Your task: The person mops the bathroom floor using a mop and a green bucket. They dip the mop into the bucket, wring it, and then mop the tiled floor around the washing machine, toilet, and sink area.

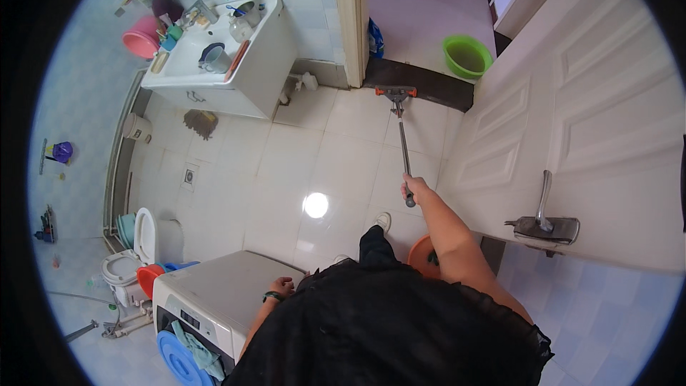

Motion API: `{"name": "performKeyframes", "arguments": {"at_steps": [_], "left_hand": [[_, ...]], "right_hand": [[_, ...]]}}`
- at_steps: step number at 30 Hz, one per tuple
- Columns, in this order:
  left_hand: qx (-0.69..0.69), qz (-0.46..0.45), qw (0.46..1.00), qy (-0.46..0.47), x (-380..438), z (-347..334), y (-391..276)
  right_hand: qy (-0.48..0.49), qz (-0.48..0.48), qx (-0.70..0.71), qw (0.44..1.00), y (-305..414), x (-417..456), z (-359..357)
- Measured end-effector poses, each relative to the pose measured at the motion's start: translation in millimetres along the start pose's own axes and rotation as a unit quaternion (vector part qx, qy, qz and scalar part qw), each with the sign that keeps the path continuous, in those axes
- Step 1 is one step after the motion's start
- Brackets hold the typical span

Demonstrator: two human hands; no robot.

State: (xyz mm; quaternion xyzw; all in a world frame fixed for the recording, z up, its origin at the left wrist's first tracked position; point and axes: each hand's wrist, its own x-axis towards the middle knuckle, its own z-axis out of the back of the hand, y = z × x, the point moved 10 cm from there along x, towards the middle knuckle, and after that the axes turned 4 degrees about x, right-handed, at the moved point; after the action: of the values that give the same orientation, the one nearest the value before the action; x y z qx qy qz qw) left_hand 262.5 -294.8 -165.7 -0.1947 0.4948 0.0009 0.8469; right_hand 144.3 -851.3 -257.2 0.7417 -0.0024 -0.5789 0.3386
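Note:
My right hand (417, 188) grips the upper end of a squeeze mop's metal handle (405, 145). The grey and orange mop head (396, 92) rests on the white floor tiles, close to the dark door threshold (420, 80). A wristband circles the wrist of my left hand (282, 285). That hand is beside the top of a front-loading washing machine (236, 284), its fingers loosely curled with nothing visible in them. Whether it touches the machine is not plain. My shoe (383, 221) shows below the mop handle.
An open white door (509, 134) stands on the right, with an orange basin (423, 257) near its lower edge. Beyond the threshold sits a green basin (467, 57). A sink cabinet (214, 97), a broom head (201, 123), a floor drain (189, 177) and a toilet (120, 269) lie leftward.

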Motion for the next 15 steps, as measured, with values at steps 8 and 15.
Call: {"name": "performKeyframes", "arguments": {"at_steps": [8, 15], "left_hand": [[0.035, -0.064, 0.997, 0.017, 36.4, -25.4, 51.6], [0.030, -0.005, 0.999, 0.018, -4.6, 1.3, -14.4]], "right_hand": [[0.061, -0.014, -0.094, 0.994, -84.6, -88.6, 64.2], [0.016, -0.138, -0.116, 0.983, -194.7, -254.2, 158.7]]}}
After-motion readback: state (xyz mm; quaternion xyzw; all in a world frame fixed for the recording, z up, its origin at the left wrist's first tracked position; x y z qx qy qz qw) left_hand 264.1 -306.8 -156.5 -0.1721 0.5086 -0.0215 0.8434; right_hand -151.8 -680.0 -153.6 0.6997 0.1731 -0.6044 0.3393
